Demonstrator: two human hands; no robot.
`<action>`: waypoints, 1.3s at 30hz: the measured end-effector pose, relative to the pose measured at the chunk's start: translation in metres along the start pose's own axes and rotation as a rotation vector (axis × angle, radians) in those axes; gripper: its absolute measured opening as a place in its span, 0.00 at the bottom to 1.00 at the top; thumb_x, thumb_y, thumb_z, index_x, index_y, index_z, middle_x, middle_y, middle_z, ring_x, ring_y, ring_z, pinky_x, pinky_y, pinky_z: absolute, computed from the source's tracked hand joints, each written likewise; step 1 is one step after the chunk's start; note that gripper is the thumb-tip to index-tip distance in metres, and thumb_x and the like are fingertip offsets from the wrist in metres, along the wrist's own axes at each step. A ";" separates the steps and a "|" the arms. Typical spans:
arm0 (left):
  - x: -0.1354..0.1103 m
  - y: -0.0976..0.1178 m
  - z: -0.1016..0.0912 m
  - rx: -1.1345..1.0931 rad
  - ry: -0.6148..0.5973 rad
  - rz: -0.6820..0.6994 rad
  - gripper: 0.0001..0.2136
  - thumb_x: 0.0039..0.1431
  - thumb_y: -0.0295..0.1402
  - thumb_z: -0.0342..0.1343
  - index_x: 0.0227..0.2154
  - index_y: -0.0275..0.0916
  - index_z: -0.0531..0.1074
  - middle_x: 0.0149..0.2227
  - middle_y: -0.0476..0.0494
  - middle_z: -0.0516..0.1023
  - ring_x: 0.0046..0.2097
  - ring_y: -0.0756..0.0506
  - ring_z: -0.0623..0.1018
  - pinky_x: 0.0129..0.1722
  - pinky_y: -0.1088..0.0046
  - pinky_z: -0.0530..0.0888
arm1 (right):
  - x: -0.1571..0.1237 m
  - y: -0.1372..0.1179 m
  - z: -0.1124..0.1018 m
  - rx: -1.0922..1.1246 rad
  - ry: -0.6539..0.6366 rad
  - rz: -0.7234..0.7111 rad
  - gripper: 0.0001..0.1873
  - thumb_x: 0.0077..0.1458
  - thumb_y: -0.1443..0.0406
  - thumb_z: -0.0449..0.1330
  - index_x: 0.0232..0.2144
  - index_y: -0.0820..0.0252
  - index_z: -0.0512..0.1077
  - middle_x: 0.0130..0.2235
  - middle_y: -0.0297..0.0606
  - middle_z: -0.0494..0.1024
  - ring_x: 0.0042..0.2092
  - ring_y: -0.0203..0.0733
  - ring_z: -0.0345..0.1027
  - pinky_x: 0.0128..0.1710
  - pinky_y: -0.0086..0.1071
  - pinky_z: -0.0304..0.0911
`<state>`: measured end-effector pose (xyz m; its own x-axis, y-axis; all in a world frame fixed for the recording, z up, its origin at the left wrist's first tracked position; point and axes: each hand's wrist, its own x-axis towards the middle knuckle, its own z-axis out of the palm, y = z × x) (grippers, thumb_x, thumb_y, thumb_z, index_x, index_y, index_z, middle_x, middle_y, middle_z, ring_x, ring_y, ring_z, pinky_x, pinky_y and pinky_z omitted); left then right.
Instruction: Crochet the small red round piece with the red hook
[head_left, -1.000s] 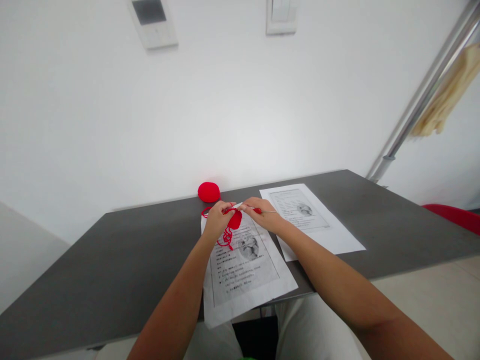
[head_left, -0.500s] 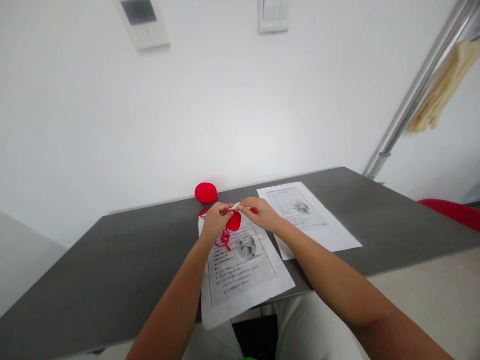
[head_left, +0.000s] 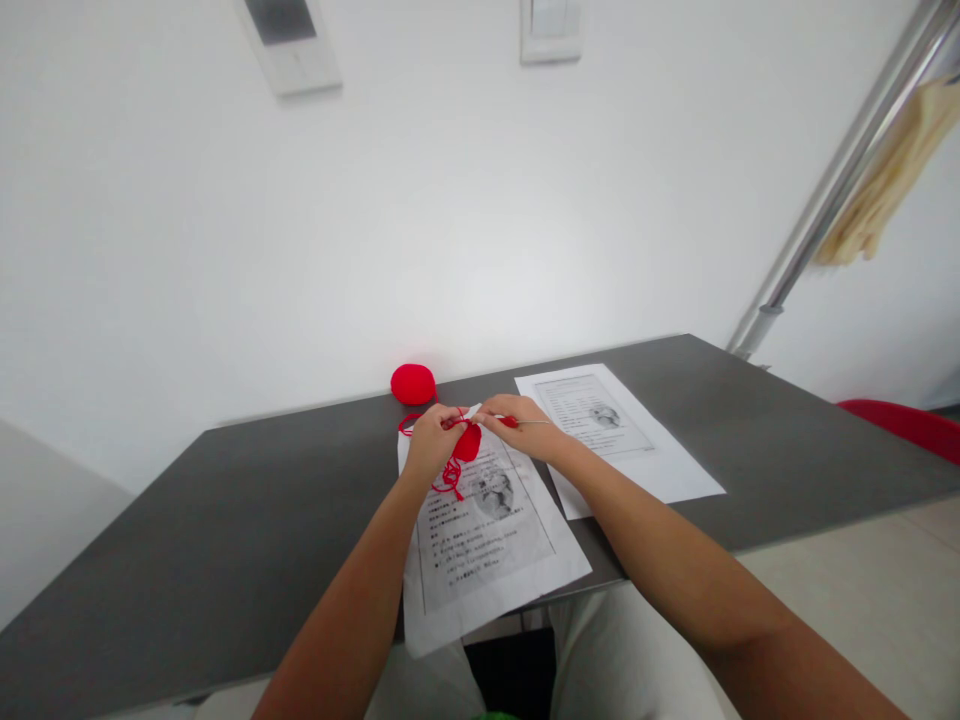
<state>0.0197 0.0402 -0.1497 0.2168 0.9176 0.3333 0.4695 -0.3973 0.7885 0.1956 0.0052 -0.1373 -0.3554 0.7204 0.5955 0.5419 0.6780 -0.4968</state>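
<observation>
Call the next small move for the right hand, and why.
Probably draw the hook slightly back toward the right hand, pulling yarn through. Its tip sits at the red piece pinched in the left hand, and a strand loops out beside that hand, near the ball.

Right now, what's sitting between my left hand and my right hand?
In the head view, a small red crochet piece hangs between the left hand and the right hand, which holds a crochet hook.
</observation>
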 end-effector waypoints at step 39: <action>-0.009 0.025 -0.010 -1.002 -0.314 -0.401 0.14 0.36 0.28 0.67 0.30 0.33 0.78 0.25 0.45 0.78 0.26 0.51 0.74 0.30 0.74 0.68 | 0.007 0.013 0.004 1.135 0.228 0.588 0.32 0.49 0.39 0.52 0.17 0.61 0.68 0.16 0.35 0.72 0.20 0.35 0.68 0.24 0.29 0.63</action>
<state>0.0208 0.0221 -0.1274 0.4768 0.8761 -0.0717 -0.3151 0.2465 0.9165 0.1970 0.0195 -0.1421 -0.0884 0.9855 0.1448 -0.4121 0.0961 -0.9060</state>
